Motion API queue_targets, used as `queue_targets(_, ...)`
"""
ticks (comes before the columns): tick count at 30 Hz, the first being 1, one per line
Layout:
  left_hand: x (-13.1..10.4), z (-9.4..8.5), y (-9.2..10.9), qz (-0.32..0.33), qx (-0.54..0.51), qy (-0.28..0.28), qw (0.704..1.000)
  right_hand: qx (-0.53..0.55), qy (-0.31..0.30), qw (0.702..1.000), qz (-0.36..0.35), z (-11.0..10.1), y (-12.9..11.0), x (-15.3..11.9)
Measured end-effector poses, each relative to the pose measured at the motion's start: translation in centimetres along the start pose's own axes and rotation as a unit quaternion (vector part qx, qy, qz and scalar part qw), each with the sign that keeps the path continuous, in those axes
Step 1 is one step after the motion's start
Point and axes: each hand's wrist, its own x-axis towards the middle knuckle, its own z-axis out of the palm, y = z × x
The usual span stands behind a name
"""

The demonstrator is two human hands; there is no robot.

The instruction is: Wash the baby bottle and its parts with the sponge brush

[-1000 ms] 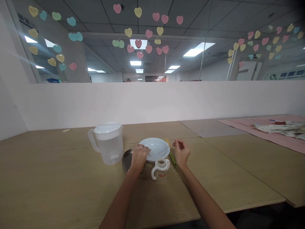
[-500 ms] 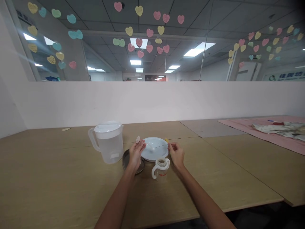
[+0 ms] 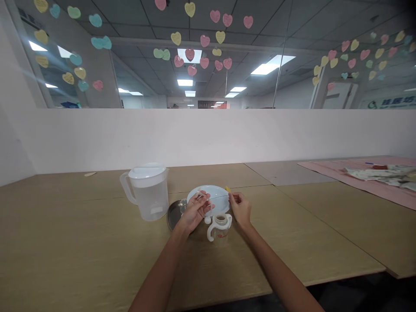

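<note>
I see a thin straw brush pinched between both hands above the white plate: my left hand grips its small end piece, my right hand its wire. The handled cup stands just below on the bench, pitcher left.

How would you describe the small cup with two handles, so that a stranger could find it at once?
Find the big clear pitcher on the wooden table, then look right, past the round metal lid, to the white plate. Just in front of the plate, between the two hands, stands the small cup: it alone has two white loop handles and red lettering.
</note>
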Motion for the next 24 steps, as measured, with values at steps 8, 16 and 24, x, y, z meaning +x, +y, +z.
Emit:
queue_targets(8,-0.1,0.4,-0.2,0.014,0.006,-0.015,1.0,-0.004,0.005,1.0,-0.006,-0.1,-0.3,0.0)
queue_targets(16,-0.4,0.5,-0.2,0.024,0.106,-0.029,0.994,-0.014,0.006,0.999,-0.036,-0.1,-0.9,-0.4)
queue_targets(24,-1.1,1.0,-0.9,0.112,0.472,-0.083,0.87,-0.104,0.026,0.987,-0.121,-0.1,-0.4,-0.3)
